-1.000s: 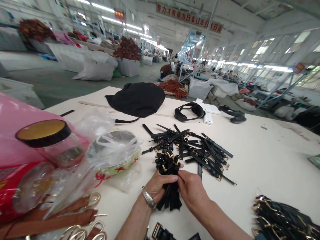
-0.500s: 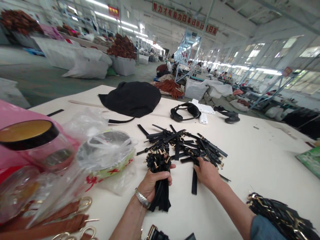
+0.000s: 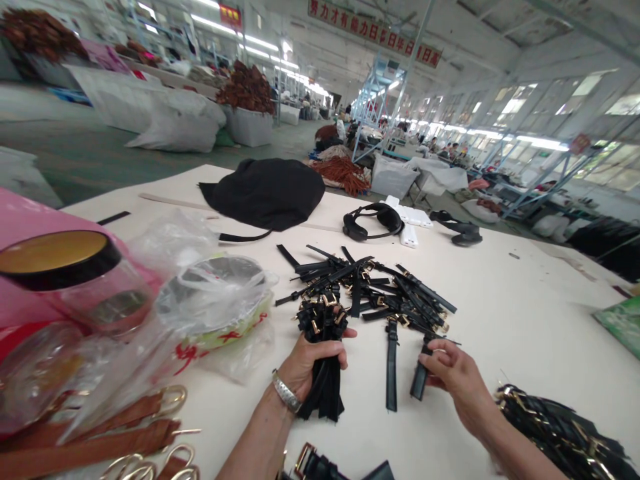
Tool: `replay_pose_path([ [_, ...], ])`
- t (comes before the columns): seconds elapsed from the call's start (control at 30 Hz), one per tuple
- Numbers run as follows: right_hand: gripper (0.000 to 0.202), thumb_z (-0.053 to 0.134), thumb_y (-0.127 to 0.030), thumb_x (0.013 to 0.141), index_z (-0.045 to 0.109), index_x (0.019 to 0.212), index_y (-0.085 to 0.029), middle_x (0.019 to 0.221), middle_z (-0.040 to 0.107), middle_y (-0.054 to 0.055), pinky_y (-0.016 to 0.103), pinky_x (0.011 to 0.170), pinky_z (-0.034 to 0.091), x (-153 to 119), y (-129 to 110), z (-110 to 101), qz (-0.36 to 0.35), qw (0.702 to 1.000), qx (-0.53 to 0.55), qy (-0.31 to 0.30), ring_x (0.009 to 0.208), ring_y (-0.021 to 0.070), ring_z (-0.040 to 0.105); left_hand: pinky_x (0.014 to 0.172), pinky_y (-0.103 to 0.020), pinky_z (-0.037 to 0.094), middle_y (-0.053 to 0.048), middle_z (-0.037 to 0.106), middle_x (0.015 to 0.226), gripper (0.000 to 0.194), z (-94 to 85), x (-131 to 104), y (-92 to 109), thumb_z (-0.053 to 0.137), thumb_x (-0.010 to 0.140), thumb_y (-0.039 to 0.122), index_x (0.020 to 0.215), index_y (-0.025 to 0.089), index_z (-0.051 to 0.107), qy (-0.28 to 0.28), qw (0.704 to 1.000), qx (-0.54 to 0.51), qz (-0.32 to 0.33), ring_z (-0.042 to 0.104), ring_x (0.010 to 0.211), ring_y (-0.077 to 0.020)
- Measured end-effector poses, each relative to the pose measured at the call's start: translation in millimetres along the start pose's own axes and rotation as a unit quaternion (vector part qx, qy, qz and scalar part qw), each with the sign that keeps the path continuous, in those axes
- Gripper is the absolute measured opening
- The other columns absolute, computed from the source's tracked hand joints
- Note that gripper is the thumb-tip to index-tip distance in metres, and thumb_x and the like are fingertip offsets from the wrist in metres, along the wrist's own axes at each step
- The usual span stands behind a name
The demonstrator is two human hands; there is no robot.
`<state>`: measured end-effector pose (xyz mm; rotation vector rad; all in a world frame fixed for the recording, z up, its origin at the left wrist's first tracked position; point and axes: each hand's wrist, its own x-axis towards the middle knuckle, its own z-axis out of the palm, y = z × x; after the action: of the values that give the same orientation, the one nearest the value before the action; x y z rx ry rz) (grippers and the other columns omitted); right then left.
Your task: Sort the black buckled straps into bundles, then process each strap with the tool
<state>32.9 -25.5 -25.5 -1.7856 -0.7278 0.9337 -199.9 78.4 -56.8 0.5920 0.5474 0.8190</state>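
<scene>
My left hand [image 3: 320, 353] is closed round a thick bundle of short black straps [image 3: 324, 387], their gold buckles bunched at the top. Between the thumb and fingers of my right hand [image 3: 453, 370] is a single black strap [image 3: 420, 373], its lower end hanging toward me. A loose pile of black buckle straps [image 3: 400, 290] spreads just beyond both hands. One separate strap [image 3: 392, 367] lies lengthwise between my hands, its upper end at the pile's edge. More black straps with a gold buckle [image 3: 313, 463] show at the bottom edge.
At right lies another heap of black buckled straps [image 3: 563, 427]. Brown straps with gold rings [image 3: 125, 437], a plastic-wrapped bowl [image 3: 215, 300] and a jar with a gold-topped lid [image 3: 60, 257] crowd the left. Farther back are a black cloth item [image 3: 267, 193] and a black headset [image 3: 373, 223].
My right hand has drawn back from the pile, moving right and nearer, with one strap in its fingers. The left hand keeps its bundle almost in place.
</scene>
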Motion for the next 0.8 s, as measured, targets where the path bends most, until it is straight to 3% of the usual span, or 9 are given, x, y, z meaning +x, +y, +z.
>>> replay_pose_path([
  [0.07, 0.045, 0.073, -0.035, 0.061, 0.048, 0.096, -0.022, 0.055, 0.050, -0.010, 0.029, 0.061, 0.050, -9, -14, -5, -0.012, 0.999, 0.039, 0.026, 0.060, 0.0159, 0.061, 0.049, -0.021, 0.045, -0.011, 0.068, 0.089, 0.039, -0.9, 0, 0, 0.072, 0.059, 0.014, 0.096, 0.010, 0.064, -0.010, 1.000, 0.010, -0.004, 0.058, 0.050, -0.0100],
  [0.17, 0.059, 0.070, -0.035, 0.065, 0.043, 0.115, -0.020, 0.063, 0.056, -0.007, 0.033, 0.070, 0.051, -2, -32, -8, -0.063, 0.998, 0.020, 0.009, 0.073, 0.0205, 0.066, 0.050, -0.022, 0.044, -0.011, 0.068, 0.089, 0.032, -1.5, -1, 1, 0.072, 0.058, 0.016, 0.089, 0.010, 0.064, -0.019, 1.000, 0.023, -0.001, 0.058, 0.050, -0.0100],
  [0.23, 0.064, 0.065, -0.033, 0.070, 0.037, 0.125, -0.018, 0.067, 0.059, -0.005, 0.032, 0.072, 0.050, 18, -35, -8, -0.110, 0.991, -0.076, -0.006, 0.074, 0.0200, 0.066, 0.050, -0.022, 0.043, -0.009, 0.068, 0.088, 0.037, -1.0, -1, 2, 0.073, 0.058, 0.016, 0.093, 0.011, 0.064, -0.015, 1.000, 0.024, -0.001, 0.058, 0.050, -0.0099],
  [0.3, 0.061, 0.060, -0.027, 0.072, 0.037, 0.128, -0.015, 0.068, 0.061, -0.003, 0.030, 0.070, 0.049, 46, -34, -6, -0.132, 0.960, -0.245, -0.010, 0.073, 0.0188, 0.065, 0.050, -0.021, 0.042, -0.007, 0.068, 0.081, 0.040, -0.2, -2, 3, 0.073, 0.057, 0.017, 0.096, 0.011, 0.063, -0.008, 1.000, 0.025, -0.005, 0.057, 0.050, -0.0100],
  [0.37, 0.052, 0.057, -0.018, 0.069, 0.048, 0.120, -0.014, 0.067, 0.062, -0.001, 0.028, 0.065, 0.046, 74, -31, -4, -0.120, 0.912, -0.393, -0.008, 0.071, 0.0190, 0.063, 0.051, -0.021, 0.042, -0.006, 0.068, 0.073, 0.036, 0.3, -2, 4, 0.074, 0.057, 0.017, 0.092, 0.009, 0.065, -0.009, 1.000, 0.027, -0.007, 0.056, 0.050, -0.0100],
  [0.43, 0.038, 0.058, -0.013, 0.065, 0.061, 0.103, -0.015, 0.065, 0.062, 0.001, 0.028, 0.062, 0.043, 95, -30, -1, -0.108, 0.881, -0.460, -0.013, 0.069, 0.0200, 0.061, 0.051, -0.021, 0.042, -0.006, 0.067, 0.068, 0.029, 0.3, -2, 4, 0.073, 0.058, 0.018, 0.084, 0.008, 0.066, -0.013, 0.999, 0.031, -0.005, 0.056, 0.051, -0.0101],
  [0.53, 0.020, 0.061, -0.017, 0.064, 0.065, 0.083, -0.015, 0.069, 0.064, 0.005, 0.030, 0.063, 0.041, 106, -31, 7, -0.104, 0.856, -0.506, -0.020, 0.071, 0.0223, 0.061, 0.051, -0.020, 0.042, -0.007, 0.067, 0.071, 0.026, -0.5, -1, 3, 0.072, 0.058, 0.018, 0.082, 0.009, 0.067, -0.015, 0.999, 0.031, 0.000, 0.056, 0.052, -0.0100],
  [0.7, 0.023, 0.061, -0.032, 0.070, 0.063, 0.085, -0.015, 0.088, 0.065, 0.013, 0.035, 0.068, 0.041, 102, -30, 18, -0.109, 0.827, -0.551, 0.014, 0.083, 0.0280, 0.060, 0.052, -0.021, 0.043, -0.009, 0.068, 0.083, 0.026, -0.5, -2, 2, 0.072, 0.058, 0.017, 0.083, 0.009, 0.068, -0.023, 0.999, 0.027, 0.003, 0.057, 0.052, -0.0097],
  [0.8, 0.017, 0.058, -0.033, 0.072, 0.062, 0.079, -0.017, 0.092, 0.063, 0.012, 0.034, 0.068, 0.041, 101, -28, 20, -0.125, 0.826, -0.548, 0.035, 0.085, 0.0268, 0.059, 0.049, -0.021, 0.042, -0.009, 0.069, 0.084, 0.027, 1.1, -3, 3, 0.072, 0.058, 0.016, 0.084, 0.009, 0.067, -0.021, 1.000, 0.018, -0.002, 0.058, 0.052, -0.0101],
])
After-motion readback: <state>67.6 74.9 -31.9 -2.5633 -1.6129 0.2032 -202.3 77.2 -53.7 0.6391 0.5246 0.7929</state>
